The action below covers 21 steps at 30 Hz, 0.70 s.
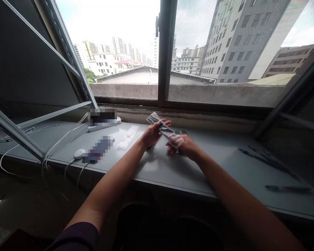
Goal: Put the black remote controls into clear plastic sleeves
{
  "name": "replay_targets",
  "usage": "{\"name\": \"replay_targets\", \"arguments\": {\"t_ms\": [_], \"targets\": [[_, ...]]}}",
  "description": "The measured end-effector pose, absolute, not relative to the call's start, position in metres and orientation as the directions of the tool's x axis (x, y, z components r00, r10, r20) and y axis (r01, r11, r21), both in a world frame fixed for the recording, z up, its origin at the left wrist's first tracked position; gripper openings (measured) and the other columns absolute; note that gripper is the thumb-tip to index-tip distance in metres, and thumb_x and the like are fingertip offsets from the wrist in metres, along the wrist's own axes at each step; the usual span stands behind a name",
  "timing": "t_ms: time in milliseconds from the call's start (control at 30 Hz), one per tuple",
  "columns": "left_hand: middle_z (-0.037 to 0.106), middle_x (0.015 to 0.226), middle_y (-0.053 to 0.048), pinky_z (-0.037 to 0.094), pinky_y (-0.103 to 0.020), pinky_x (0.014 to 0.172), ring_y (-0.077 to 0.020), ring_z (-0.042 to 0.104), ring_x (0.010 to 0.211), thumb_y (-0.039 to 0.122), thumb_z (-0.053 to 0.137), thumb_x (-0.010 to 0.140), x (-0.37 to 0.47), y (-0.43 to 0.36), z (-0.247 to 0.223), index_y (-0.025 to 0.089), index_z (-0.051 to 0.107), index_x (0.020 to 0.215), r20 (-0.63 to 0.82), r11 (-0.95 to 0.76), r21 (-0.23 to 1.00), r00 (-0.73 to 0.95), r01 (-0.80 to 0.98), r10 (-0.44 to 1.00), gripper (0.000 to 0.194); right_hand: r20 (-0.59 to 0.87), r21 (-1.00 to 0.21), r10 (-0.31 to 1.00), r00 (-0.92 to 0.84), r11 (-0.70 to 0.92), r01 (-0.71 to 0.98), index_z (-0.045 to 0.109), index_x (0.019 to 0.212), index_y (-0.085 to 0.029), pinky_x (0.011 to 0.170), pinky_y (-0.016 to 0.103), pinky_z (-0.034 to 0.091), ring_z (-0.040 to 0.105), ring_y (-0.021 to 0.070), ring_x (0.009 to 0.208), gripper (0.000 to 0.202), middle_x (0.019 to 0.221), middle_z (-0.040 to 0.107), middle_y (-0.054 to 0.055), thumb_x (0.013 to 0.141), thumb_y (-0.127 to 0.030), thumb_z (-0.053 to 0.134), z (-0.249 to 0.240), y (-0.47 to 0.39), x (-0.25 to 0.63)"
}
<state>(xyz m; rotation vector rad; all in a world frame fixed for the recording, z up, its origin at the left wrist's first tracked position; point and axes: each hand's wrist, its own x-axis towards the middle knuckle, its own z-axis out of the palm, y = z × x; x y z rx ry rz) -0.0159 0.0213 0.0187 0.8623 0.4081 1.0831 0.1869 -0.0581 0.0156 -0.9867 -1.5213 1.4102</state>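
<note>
A clear plastic sleeve with something dark inside is held up at a slant above the grey table. My left hand grips its upper part, the thumb on top and the fingers behind it. Around the lower, crumpled end are the fingers of my right hand. Behind my right hand a dark flat item lies on the table, partly hidden. Left of my left hand rests a strip of clear plastic packaging.
On the left are a blurred-out phone-like item, a white round charger, a white power strip and white cables. Dark thin items and a pen-like item lie right. Metal frames flank both sides; a window stands behind.
</note>
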Motion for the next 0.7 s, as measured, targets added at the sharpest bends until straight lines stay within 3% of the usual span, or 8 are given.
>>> {"name": "replay_targets", "arguments": {"t_ms": [267,467,700], "targets": [[0.076,0.142,-0.016,0.057,-0.021,0.065,-0.0231,0.077,0.116,0.035,0.072,0.103,-0.0176,0.0222,0.0176,0.015,0.076,0.129,0.104,0.221,0.787,0.477,-0.576,0.873,0.033,0.092,-0.996,0.959,-0.270,0.092,-0.014,0.082,0.078,-0.013,0.054,0.028,0.053,0.067,0.0160,0.051,0.044,0.069,0.078,0.011,0.089,-0.056,0.082,0.0187,-0.0600,0.1859],[0.080,0.127,-0.012,0.058,-0.023,0.072,-0.0153,0.075,0.090,0.038,0.071,0.102,-0.0178,0.0217,0.0196,0.016,0.079,0.124,0.037,0.231,0.784,0.414,-0.577,0.910,0.033,0.134,-0.991,0.966,-0.222,0.130,-0.033,0.082,0.078,-0.014,0.053,0.029,0.054,0.067,0.0173,0.053,0.047,0.069,0.078,0.012,0.089,-0.060,0.083,0.0171,-0.0581,0.1856],[0.080,0.115,-0.009,0.055,-0.022,0.071,-0.0149,0.072,0.088,0.033,0.081,0.093,-0.0132,0.0229,0.0159,0.020,0.080,0.120,0.015,0.181,0.836,0.351,-0.518,0.936,0.029,0.149,-0.989,0.972,-0.181,0.143,-0.047,0.082,0.077,-0.014,0.052,0.029,0.054,0.068,0.0182,0.053,0.053,0.067,0.077,0.011,0.086,-0.066,0.084,0.0202,-0.0603,0.1843]]}}
